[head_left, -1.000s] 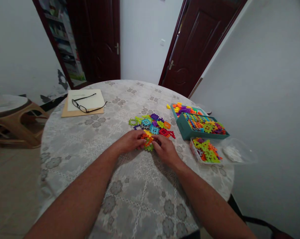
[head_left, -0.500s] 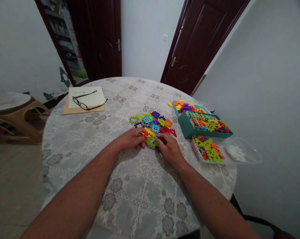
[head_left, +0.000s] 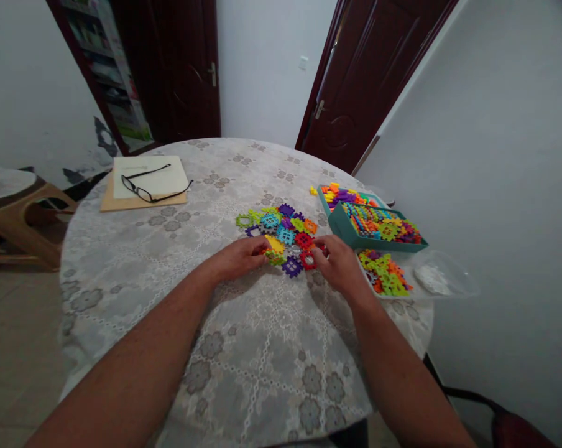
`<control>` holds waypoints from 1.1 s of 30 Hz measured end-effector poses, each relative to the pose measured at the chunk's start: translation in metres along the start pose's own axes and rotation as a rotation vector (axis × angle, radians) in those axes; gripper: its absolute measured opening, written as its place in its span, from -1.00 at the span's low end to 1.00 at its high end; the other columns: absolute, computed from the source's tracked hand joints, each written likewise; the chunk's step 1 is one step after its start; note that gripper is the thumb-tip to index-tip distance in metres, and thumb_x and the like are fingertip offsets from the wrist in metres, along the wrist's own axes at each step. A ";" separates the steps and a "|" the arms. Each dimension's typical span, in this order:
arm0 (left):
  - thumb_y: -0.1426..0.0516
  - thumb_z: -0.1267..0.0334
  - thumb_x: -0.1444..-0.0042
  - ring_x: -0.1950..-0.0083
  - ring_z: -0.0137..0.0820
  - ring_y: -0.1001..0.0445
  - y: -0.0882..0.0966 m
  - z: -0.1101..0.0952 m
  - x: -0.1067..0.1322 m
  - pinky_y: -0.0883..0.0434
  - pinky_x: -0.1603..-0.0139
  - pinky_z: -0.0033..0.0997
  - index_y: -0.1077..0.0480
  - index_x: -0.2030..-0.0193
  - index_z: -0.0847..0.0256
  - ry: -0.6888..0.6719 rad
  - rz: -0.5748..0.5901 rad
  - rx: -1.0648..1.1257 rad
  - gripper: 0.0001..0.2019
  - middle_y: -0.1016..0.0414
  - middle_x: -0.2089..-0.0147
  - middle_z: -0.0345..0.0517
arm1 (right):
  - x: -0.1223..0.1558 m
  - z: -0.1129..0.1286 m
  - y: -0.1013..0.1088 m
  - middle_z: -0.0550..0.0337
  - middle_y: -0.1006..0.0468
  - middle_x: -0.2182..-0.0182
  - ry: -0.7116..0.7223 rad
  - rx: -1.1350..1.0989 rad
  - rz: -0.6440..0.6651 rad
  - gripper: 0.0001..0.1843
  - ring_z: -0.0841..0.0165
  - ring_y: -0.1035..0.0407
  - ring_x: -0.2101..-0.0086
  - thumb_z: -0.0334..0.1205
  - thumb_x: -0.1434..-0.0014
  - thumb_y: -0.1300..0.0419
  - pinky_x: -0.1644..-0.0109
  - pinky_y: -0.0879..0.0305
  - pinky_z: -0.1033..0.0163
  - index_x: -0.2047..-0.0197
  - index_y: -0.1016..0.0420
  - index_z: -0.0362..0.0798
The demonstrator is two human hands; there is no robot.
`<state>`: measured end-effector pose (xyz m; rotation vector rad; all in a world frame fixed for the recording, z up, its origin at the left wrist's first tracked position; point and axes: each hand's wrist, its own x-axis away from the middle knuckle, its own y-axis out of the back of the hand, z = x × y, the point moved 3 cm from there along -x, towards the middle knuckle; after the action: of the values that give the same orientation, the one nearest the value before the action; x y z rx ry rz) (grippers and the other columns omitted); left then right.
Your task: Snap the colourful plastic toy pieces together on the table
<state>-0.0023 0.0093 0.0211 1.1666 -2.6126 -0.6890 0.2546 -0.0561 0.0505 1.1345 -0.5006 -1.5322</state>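
A pile of toothed plastic building pieces (head_left: pixel 285 235) in several colours lies on the tablecloth between my hands. My left hand (head_left: pixel 241 256) is closed at the pile's left front, its fingertips pinching joined yellow, orange and green building pieces (head_left: pixel 275 256). At the right side of the pile, my right hand (head_left: pixel 339 264) has thumb and index finger closed on a red building piece (head_left: pixel 309 259), partly covered by the fingers. A dark purple piece (head_left: pixel 292 266) lies flat between the hands, near the front of the pile.
To the right stand a green box of colourful pieces (head_left: pixel 350 231), a second tray (head_left: pixel 326 202) behind it, and a clear container (head_left: pixel 378 292) with its lid. Black glasses (head_left: pixel 143 195) rest on paper and a board at the left. Doors and walls surround the round table (head_left: pixel 262 348).
My right hand has moved right, from the green piece at my left fingers to the red pieces. The purple piece at the front is now uncovered. The whole view has shifted slightly.
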 end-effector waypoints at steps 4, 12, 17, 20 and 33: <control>-0.19 0.20 -0.22 0.21 -0.30 -0.43 0.000 0.005 -0.001 -0.31 0.15 -0.36 -0.53 0.17 0.13 0.001 -0.008 -0.101 -0.87 -0.55 0.23 -0.14 | 0.009 -0.016 -0.007 -0.01 -0.62 0.05 -0.036 0.166 0.217 -0.74 0.12 -0.51 0.09 -0.09 -0.29 -0.32 0.06 -0.34 0.14 -0.02 -0.61 0.04; -0.21 0.23 -0.18 0.28 -0.29 -0.38 0.006 0.011 0.000 -0.19 0.25 -0.35 -0.53 0.21 0.11 0.012 -0.066 -0.234 -0.91 -0.48 0.33 -0.18 | 0.008 -0.022 -0.018 -0.05 -0.58 0.14 -0.022 0.270 0.249 -0.88 0.16 -0.46 0.14 -0.22 -0.32 -0.22 0.10 -0.29 0.18 0.13 -0.59 -0.01; -0.19 0.23 -0.18 0.32 -0.33 -0.35 0.000 0.004 0.001 -0.17 0.27 -0.36 -0.48 0.25 0.12 0.008 -0.007 -0.192 -0.94 -0.44 0.36 -0.21 | 0.001 -0.012 -0.004 -0.09 -0.59 0.15 -0.026 0.197 0.059 -0.81 0.12 -0.45 0.11 -0.29 -0.32 -0.12 -0.02 -0.32 0.12 0.12 -0.58 -0.05; -0.19 0.28 -0.14 0.31 -0.32 -0.34 -0.005 0.001 0.000 -0.17 0.25 -0.35 -0.48 0.26 0.12 -0.009 -0.017 -0.221 -0.95 -0.45 0.35 -0.19 | 0.002 0.002 -0.004 -0.03 -0.62 0.16 0.019 0.087 -0.008 -0.79 0.16 -0.47 0.12 -0.29 -0.37 -0.09 -0.03 -0.32 0.14 0.09 -0.57 -0.03; -0.20 0.34 -0.19 0.09 -0.29 -0.48 -0.007 0.003 0.001 -0.32 0.04 -0.33 -0.53 -0.06 0.10 -0.054 0.045 -0.289 -0.70 -0.61 0.10 -0.13 | 0.017 0.034 -0.048 0.01 -0.63 0.05 0.300 -0.237 0.228 -0.64 0.21 -0.48 0.03 -0.35 -0.44 -0.03 -0.12 -0.38 0.08 -0.16 -0.55 -0.02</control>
<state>0.0004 0.0062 0.0151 1.0120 -2.4658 -1.0595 0.2023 -0.0662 0.0204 1.0590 -0.2281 -1.1656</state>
